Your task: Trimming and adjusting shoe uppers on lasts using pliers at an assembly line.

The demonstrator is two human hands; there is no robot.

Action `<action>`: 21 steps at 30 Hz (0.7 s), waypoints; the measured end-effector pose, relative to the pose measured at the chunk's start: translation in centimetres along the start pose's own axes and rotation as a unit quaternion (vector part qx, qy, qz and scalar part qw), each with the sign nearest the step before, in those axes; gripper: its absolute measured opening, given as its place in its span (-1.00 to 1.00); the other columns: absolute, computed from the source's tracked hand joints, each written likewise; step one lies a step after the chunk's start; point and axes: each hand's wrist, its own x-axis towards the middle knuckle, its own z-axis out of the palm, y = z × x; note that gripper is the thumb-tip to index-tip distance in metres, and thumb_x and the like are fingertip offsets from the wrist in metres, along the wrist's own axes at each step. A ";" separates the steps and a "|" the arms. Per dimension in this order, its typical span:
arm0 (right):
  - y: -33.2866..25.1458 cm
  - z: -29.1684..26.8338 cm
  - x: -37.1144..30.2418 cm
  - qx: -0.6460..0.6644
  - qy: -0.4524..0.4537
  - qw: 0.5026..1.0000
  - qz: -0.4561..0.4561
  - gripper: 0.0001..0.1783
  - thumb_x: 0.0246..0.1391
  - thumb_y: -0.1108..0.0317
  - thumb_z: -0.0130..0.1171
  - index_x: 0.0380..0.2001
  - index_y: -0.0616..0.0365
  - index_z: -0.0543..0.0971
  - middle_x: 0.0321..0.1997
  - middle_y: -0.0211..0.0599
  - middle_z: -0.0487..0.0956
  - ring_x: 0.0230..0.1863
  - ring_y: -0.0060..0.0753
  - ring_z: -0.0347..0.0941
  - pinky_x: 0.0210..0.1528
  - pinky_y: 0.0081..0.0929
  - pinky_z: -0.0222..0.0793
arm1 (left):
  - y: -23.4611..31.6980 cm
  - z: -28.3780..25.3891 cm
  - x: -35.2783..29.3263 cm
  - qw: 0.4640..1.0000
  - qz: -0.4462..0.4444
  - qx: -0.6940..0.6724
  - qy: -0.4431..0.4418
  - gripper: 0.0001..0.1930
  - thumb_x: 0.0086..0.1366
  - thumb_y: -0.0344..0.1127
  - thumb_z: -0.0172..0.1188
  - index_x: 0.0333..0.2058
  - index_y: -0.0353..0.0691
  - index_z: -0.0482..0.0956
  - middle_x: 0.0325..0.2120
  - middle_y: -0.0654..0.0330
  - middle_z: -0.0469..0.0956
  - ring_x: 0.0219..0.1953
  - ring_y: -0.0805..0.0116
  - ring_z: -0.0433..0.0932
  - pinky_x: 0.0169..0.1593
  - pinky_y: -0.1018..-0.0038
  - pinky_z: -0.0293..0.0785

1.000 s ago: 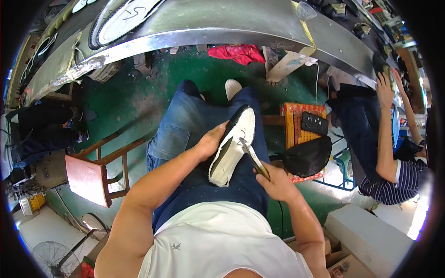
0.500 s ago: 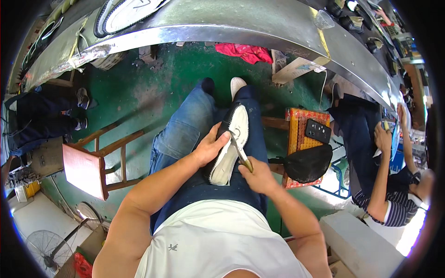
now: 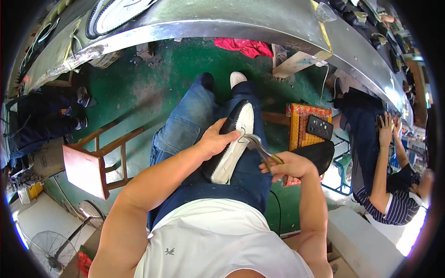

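A black shoe upper with a white underside and a stitched edge lies lengthwise over my lap, white side up. Wrapped around its left side, my left hand steadies it, the thumb resting on the white face. Metal pincers with brassy handles are in my right hand, to the right of the shoe. The curved jaws of the pincers reach the shoe's right edge near my left thumb; whether they grip anything I cannot tell.
Ahead curves a metal workbench with another shoe piece on it. A wooden stool stands at left. At right, a bead-covered seat bears a phone and black bag. A co-worker sits beyond.
My right hand and the pincers have moved right and turned, from lying along the shoe to pointing in from its side. My left hand still holds the shoe, which has shifted slightly.
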 end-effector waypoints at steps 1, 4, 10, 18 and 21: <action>-0.8 -0.3 -0.8 -0.042 0.018 0.999 -0.008 -0.61 0.32 0.26 0.15 0.08 0.32 0.50 0.05 -0.12 0.63 0.04 -0.30 0.59 -0.12 -0.39 0.63 | 0.3 0.0 0.0 1.000 0.001 -0.003 0.004 -0.18 0.20 -0.01 0.42 0.34 -0.27 0.32 0.11 -0.07 0.56 0.14 0.16 0.55 0.22 0.34 0.42; -4.9 1.2 -1.8 -0.160 0.131 0.978 0.037 -0.63 0.38 0.23 0.04 0.05 0.32 0.50 -0.08 -0.20 0.63 -0.14 -0.40 0.60 -0.25 -0.47 0.54 | 1.0 0.1 -0.5 0.998 -0.011 0.050 0.028 -0.17 0.18 0.02 0.40 0.32 -0.28 0.34 0.09 -0.09 0.57 0.13 0.13 0.56 0.22 0.33 0.43; -5.6 3.3 3.4 -0.269 0.276 0.904 -0.184 -0.56 0.43 0.09 -0.08 -0.27 0.30 0.53 -0.46 -0.09 0.60 -0.37 -0.06 0.57 -0.24 -0.16 0.44 | 3.0 0.8 -1.5 0.990 -0.025 0.131 0.042 -0.15 0.15 0.03 0.38 0.32 -0.29 0.32 0.07 -0.14 0.57 0.12 0.06 0.57 0.21 0.32 0.44; -2.5 3.8 3.2 -0.329 0.263 0.896 -0.142 -0.62 0.36 0.13 0.06 -0.32 0.29 0.51 -0.43 0.13 0.60 -0.30 0.26 0.56 -0.22 -0.05 0.44 | 1.6 -0.3 -0.1 0.992 -0.039 0.115 -0.028 -0.10 0.09 0.00 0.44 0.30 -0.36 0.29 0.10 -0.11 0.54 0.13 0.09 0.55 0.22 0.33 0.42; -3.1 4.9 -0.1 -0.182 0.223 0.956 -0.064 -0.65 0.31 0.14 0.15 -0.31 0.29 0.51 -0.38 0.11 0.61 -0.26 0.23 0.57 -0.18 -0.14 0.45 | 2.9 -0.7 0.0 0.990 -0.072 0.119 -0.034 -0.08 0.06 -0.03 0.46 0.30 -0.39 0.27 0.12 -0.13 0.53 0.15 0.09 0.54 0.23 0.33 0.41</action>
